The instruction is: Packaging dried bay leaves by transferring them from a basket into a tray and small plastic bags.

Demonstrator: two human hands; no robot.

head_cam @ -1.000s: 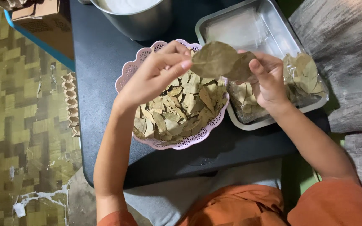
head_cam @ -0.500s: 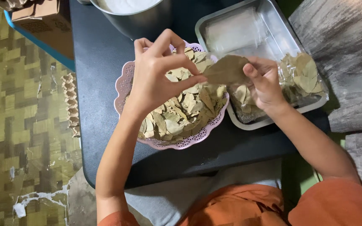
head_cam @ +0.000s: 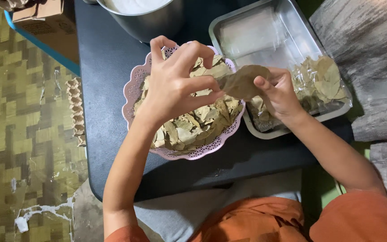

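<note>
Both hands pinch 1 dried leaf [head_cam: 242, 82] over pink basket [head_cam: 133, 89].

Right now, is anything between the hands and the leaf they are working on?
Nothing visible. Both hands already touch the leaf: the left hand pinches its near end, the right hand grips the other. It hangs above the pink basket of leaves, beside the metal tray.
</note>
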